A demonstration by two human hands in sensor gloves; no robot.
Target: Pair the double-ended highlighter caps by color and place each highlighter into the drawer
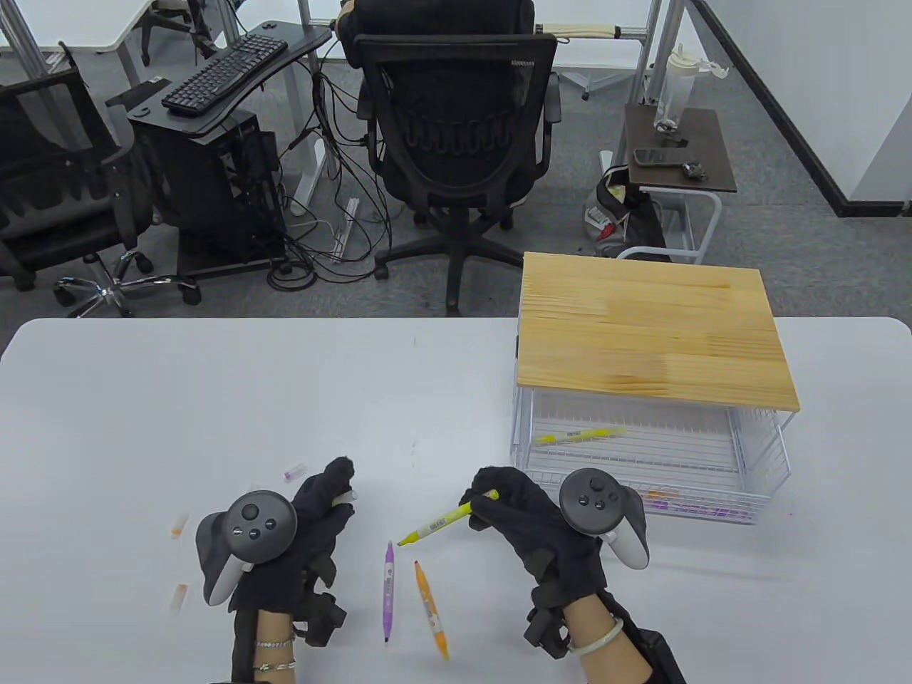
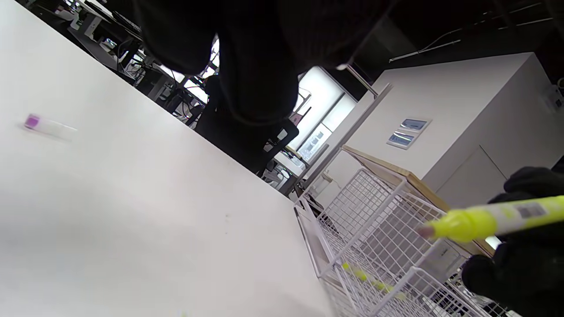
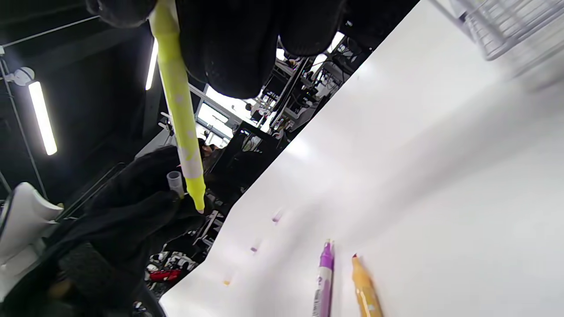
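Yellow highlighter (image 1: 440, 524) up off the bench (image 1: 214, 399) in your right hand (image 1: 531, 516), fingers curled round its upper barrel so the bare tip angles down-left toward your left hand (image 1: 313, 527). That left hand pinches a small clear cap (image 1: 343, 496) between thumb and fingers, mouth turned toward the tip in the right wrist view, though its colour I can't quite make out. Tip and cap are near, not yet joined, so this looks like the capping step. On the bench between your hands lie the purple highlighter (image 1: 388, 591) and orange highlighter (image 1: 432, 609), side by side, uncapped. Loose caps sit left of you. The wire drawer (image 1: 712, 491) stands pulled out under the wooden top (image 1: 648, 335), one yellow pen already inside, ready to receive this one.
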